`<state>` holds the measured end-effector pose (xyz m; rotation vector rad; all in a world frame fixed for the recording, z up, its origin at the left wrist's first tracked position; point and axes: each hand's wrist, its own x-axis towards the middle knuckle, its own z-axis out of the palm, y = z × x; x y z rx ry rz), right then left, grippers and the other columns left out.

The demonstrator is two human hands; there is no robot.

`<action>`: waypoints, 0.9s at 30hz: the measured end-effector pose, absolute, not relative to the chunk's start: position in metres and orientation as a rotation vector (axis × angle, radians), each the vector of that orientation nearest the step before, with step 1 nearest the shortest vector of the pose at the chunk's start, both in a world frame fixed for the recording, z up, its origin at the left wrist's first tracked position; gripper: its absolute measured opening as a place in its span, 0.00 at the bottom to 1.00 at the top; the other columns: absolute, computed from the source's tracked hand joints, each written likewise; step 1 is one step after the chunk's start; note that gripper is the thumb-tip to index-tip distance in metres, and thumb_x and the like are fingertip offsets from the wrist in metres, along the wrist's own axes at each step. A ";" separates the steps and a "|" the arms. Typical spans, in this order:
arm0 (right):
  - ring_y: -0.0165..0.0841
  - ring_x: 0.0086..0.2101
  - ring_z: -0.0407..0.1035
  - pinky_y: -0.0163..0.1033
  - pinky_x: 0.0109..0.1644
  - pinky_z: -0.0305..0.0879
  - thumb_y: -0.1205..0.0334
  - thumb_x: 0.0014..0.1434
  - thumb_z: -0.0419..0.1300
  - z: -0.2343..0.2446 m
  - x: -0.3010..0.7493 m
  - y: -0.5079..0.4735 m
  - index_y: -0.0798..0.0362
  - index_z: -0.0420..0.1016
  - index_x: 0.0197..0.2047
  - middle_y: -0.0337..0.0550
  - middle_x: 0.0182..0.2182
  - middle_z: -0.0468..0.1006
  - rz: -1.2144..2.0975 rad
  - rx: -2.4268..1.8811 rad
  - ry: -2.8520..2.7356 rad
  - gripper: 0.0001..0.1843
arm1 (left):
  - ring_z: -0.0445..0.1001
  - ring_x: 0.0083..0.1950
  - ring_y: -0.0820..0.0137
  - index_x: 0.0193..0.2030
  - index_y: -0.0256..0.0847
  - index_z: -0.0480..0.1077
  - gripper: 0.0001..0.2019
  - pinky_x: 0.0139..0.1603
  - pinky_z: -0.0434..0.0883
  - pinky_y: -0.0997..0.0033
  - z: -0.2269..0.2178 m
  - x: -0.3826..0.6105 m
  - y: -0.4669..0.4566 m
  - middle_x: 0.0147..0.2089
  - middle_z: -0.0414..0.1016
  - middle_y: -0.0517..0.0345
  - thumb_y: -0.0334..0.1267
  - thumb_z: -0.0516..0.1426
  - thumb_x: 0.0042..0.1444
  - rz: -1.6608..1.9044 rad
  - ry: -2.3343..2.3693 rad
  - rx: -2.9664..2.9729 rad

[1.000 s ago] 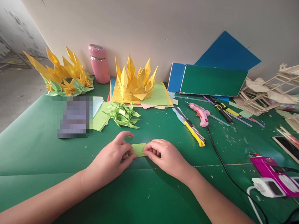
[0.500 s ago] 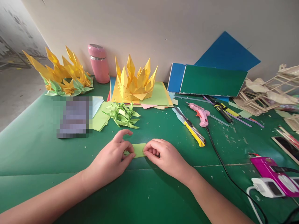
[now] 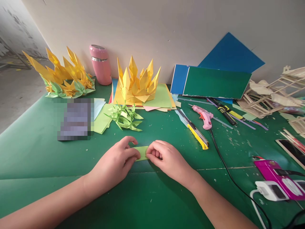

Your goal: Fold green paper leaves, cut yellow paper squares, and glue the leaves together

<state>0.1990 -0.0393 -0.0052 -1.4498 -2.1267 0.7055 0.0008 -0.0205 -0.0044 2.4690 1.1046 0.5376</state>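
Green table [image 3: 152,203] against a pale wall [image 3: 152,28], scattered with paper craft and tools. At the near middle, two bare hands work a small green paper [image 3: 142,153] lying between them, just above the tabletop or on it; which one is hard to tell. The left hand [image 3: 120,157] pinches its left end between thumb and a finger, with another finger raised and curled. The right hand [image 3: 168,156] grips the right end, fingertips bunched against the thumb.

The piece is a flat, narrow strip, so its folding looks to be at an early stage, with most of the shaping left. Just beyond sits a cluster [image 3: 125,117] of pointed green folded shapes, apparently made up, beside loose green sheets [image 3: 102,123]. Behind it, a spiky yellow flower [image 3: 139,87] stands formed; another [image 3: 69,84], at far left, has a leafy green base. To the right lie a yellow knife [image 3: 197,136] and a pink glue gun [image 3: 203,116].
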 end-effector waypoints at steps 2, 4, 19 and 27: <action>0.28 0.27 0.63 0.33 0.31 0.60 0.73 0.57 0.59 -0.005 0.199 -0.039 0.51 0.66 0.27 0.34 0.25 0.67 0.714 -1.461 -2.122 0.10 | 0.72 0.31 0.73 0.34 0.41 0.76 0.15 0.33 0.73 0.72 -0.004 0.001 -0.021 0.43 0.70 0.52 0.31 0.47 0.59 0.544 1.086 2.499; 0.28 0.27 0.63 0.33 0.31 0.60 0.73 0.58 0.59 -0.005 0.199 -0.040 0.51 0.67 0.28 0.34 0.26 0.68 0.731 -1.474 -2.111 0.10 | 0.72 0.32 0.71 0.35 0.41 0.76 0.16 0.34 0.73 0.72 -0.004 0.001 -0.022 0.39 0.70 0.53 0.29 0.47 0.59 0.549 1.069 2.518; 0.29 0.33 0.68 0.32 0.36 0.64 0.75 0.60 0.54 -0.005 0.203 -0.041 0.51 0.73 0.33 0.39 0.33 0.72 0.834 -1.361 -2.100 0.11 | 0.74 0.36 0.70 0.35 0.43 0.74 0.14 0.37 0.71 0.74 0.003 -0.013 -0.013 0.36 0.76 0.57 0.31 0.47 0.59 0.452 0.969 2.405; 0.29 0.33 0.66 0.33 0.36 0.64 0.77 0.59 0.54 -0.011 0.207 -0.041 0.47 0.81 0.38 0.39 0.31 0.68 0.812 -1.249 -2.164 0.18 | 0.71 0.30 0.75 0.33 0.42 0.69 0.07 0.34 0.72 0.77 0.005 -0.020 -0.009 0.37 0.71 0.58 0.33 0.50 0.57 0.495 0.984 2.228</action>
